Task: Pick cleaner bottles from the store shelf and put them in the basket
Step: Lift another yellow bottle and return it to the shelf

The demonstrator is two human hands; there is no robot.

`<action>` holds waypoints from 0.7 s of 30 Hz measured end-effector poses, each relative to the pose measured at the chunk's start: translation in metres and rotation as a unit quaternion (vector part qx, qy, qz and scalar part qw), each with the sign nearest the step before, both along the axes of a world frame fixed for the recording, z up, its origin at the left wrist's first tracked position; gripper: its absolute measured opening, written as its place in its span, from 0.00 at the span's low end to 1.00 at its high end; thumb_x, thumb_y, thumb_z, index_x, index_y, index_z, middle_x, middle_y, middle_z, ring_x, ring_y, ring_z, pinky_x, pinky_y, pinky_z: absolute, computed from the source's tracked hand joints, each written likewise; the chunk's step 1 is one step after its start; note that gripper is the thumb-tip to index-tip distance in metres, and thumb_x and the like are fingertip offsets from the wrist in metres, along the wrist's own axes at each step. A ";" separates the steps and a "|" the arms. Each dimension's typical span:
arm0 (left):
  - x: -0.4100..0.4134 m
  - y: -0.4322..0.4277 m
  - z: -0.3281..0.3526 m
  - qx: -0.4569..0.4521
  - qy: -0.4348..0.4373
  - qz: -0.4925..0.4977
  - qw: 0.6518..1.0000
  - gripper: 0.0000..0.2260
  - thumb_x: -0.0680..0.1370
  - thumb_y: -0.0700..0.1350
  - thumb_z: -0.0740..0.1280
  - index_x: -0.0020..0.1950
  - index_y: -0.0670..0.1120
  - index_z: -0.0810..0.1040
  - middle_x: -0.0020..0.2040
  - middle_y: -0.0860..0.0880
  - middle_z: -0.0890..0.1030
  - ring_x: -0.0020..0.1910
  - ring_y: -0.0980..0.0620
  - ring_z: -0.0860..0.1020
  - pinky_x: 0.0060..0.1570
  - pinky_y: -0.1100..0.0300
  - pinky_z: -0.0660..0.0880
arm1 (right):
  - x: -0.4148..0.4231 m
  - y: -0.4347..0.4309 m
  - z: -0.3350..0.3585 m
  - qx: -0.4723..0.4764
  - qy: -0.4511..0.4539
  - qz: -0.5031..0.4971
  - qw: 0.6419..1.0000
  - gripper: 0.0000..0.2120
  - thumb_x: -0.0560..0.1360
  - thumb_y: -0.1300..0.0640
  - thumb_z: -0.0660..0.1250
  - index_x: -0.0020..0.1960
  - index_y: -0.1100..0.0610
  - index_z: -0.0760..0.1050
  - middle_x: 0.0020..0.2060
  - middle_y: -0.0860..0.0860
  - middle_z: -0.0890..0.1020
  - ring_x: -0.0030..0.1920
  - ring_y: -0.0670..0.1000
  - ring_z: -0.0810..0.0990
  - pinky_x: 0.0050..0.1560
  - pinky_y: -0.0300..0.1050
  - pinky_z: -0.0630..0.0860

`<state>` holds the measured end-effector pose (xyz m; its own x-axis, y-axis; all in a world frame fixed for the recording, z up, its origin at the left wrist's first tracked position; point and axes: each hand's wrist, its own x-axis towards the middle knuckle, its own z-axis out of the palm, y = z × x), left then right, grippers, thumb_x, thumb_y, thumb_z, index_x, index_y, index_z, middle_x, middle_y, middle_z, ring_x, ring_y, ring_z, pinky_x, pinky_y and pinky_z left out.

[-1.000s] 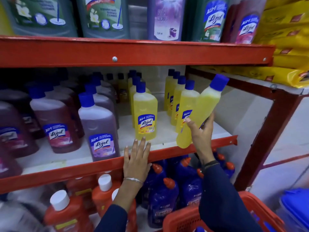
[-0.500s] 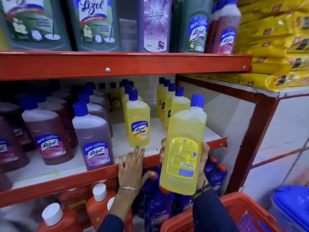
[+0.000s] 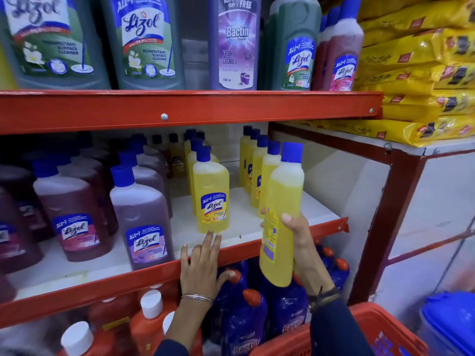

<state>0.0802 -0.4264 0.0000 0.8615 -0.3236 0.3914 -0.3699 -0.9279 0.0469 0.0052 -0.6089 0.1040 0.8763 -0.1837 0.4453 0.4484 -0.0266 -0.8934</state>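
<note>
Red steel store shelving (image 3: 195, 109) packed with floor-cleaner bottles fills the aisle in front of me. My right hand (image 3: 298, 240) is wrapped around a yellow Lizol bottle (image 3: 281, 217) with a blue cap, holding it upright just off the front edge of the middle shelf, above the red basket (image 3: 377, 330) at lower right. My left hand (image 3: 203, 263) lies open and flat on the shelf's front rail, fingertips just below another yellow bottle (image 3: 211, 194) standing on the shelf.
</note>
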 end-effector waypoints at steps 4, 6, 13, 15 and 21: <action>0.001 0.000 0.001 0.000 0.001 0.003 1.000 0.37 0.67 0.68 0.52 0.67 0.45 0.66 0.64 0.43 0.78 0.47 0.42 0.81 0.59 0.41 0.61 | 0.014 -0.003 0.014 -0.076 -0.031 -0.162 0.983 0.39 0.60 0.38 0.71 0.68 0.45 0.64 0.58 0.45 0.78 0.56 0.45 0.79 0.53 0.43 0.78; 0.000 0.000 0.001 -0.001 -0.002 0.004 1.000 0.37 0.67 0.68 0.52 0.67 0.45 0.66 0.64 0.43 0.78 0.47 0.42 0.80 0.59 0.41 0.60 | 0.024 -0.008 0.019 -0.124 -0.012 -0.256 0.958 0.44 0.58 0.34 0.72 0.68 0.46 0.60 0.60 0.46 0.77 0.58 0.49 0.78 0.54 0.52 0.78; 0.000 0.000 0.001 -0.002 0.000 0.007 1.000 0.36 0.67 0.68 0.52 0.67 0.45 0.66 0.63 0.42 0.78 0.49 0.41 0.81 0.60 0.41 0.59 | 0.060 -0.031 0.011 -0.186 0.025 -0.376 0.907 0.48 0.59 0.37 0.76 0.68 0.56 0.56 0.62 0.53 0.74 0.60 0.56 0.75 0.52 0.56 0.78; 0.000 -0.001 0.002 0.001 -0.003 0.010 1.000 0.36 0.67 0.68 0.52 0.67 0.45 0.65 0.63 0.42 0.78 0.49 0.41 0.81 0.60 0.41 0.59 | 0.068 -0.035 0.005 -0.183 0.037 -0.376 0.908 0.49 0.58 0.36 0.76 0.68 0.56 0.56 0.62 0.53 0.74 0.60 0.56 0.76 0.52 0.57 0.78; 0.002 -0.002 -0.001 0.000 -0.017 0.015 1.000 0.35 0.68 0.67 0.52 0.67 0.46 0.66 0.64 0.43 0.78 0.52 0.41 0.80 0.60 0.41 0.59 | 0.079 -0.038 -0.009 -0.212 0.053 -0.386 0.896 0.49 0.59 0.33 0.74 0.68 0.57 0.56 0.62 0.55 0.75 0.59 0.58 0.77 0.49 0.60 0.79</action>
<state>0.0823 -0.4284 -0.0008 0.8565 -0.2981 0.4213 -0.3435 -0.9385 0.0344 0.0839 -0.6470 0.0954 0.6019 -0.5871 0.5413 0.0636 -0.6405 -0.7653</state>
